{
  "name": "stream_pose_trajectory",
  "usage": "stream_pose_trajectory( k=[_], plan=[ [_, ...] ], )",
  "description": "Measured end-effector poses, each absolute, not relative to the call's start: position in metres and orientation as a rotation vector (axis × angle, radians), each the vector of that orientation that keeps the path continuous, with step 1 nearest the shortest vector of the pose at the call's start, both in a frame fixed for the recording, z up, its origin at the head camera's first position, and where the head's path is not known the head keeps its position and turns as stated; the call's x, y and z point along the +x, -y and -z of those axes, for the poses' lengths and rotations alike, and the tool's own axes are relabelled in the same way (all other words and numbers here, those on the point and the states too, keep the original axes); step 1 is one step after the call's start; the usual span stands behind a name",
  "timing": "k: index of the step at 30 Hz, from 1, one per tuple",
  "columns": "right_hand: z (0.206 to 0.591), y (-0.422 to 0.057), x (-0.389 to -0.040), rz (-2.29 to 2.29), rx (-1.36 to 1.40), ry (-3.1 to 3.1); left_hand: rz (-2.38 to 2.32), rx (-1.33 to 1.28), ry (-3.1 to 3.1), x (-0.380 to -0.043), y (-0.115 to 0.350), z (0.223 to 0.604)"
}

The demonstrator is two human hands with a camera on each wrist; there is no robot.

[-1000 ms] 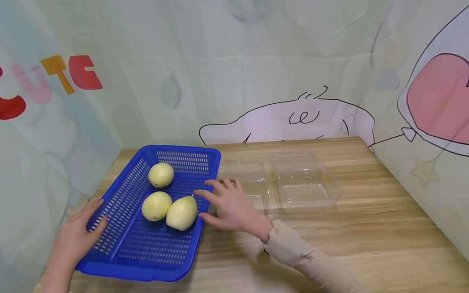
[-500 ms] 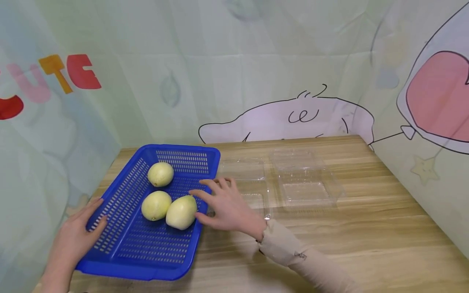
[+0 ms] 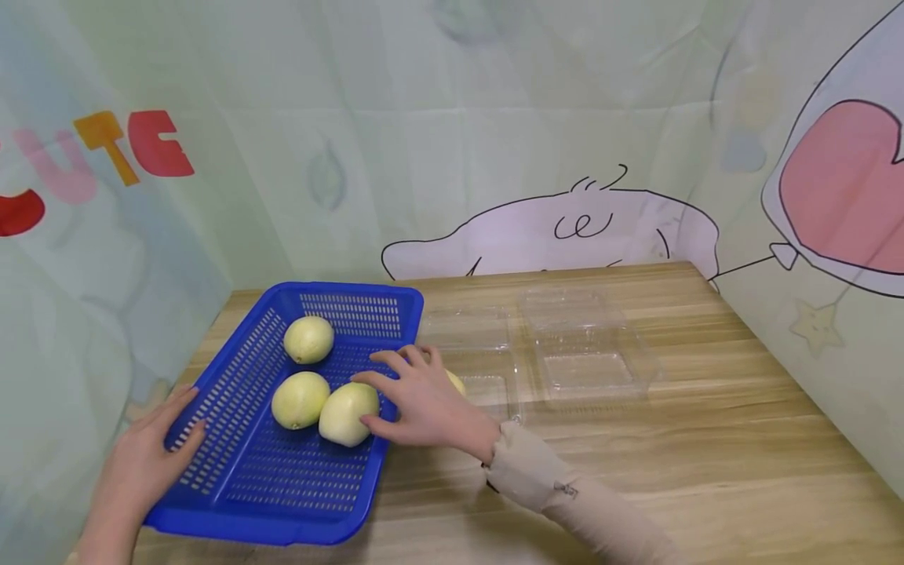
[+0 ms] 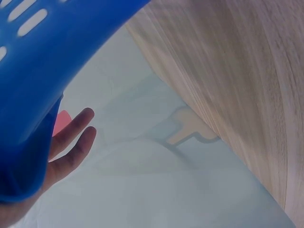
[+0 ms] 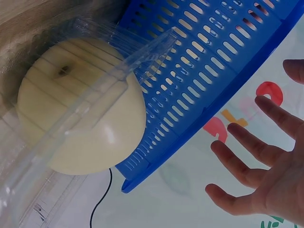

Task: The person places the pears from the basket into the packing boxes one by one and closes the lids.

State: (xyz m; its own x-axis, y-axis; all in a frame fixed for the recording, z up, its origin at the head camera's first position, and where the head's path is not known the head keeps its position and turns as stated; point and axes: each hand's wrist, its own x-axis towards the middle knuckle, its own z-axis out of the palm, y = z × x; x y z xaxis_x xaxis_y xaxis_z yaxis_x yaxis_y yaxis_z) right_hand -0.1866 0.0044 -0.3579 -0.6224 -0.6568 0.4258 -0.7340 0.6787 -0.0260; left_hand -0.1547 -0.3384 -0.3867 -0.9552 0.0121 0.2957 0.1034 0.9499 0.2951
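Here, a pale fruit [image 3: 344, 426] sits low, left of centre, inside the blue basket [image 3: 254, 528]. Right hand [image 3: 427, 406]: fingers spread, bent over it; firm contact unclear. Best cup its widest part, avoiding the neighbouring fruit [image 3: 301, 400]. Basket's right edge obstructs low lifting. Left hand [image 3: 144, 463], fingers extended, at left edge. Clear container [image 3: 586, 343], right of centre.

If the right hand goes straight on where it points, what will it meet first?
Probably the rightmost pale-yellow, rounded fruit in the blue slotted plastic basket; the right hand might pass over it: height is unclear.
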Motion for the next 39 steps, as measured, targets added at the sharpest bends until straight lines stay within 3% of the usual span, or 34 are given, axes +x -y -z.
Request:
stream_pose_trajectory(
  k=[39],
  plan=[
    [0.366, 0.03, -0.202, -0.049, 1.112, 2.63, 0.427, -0.051, 2.85, -0.156, 0.338, 0.386]
  ],
)
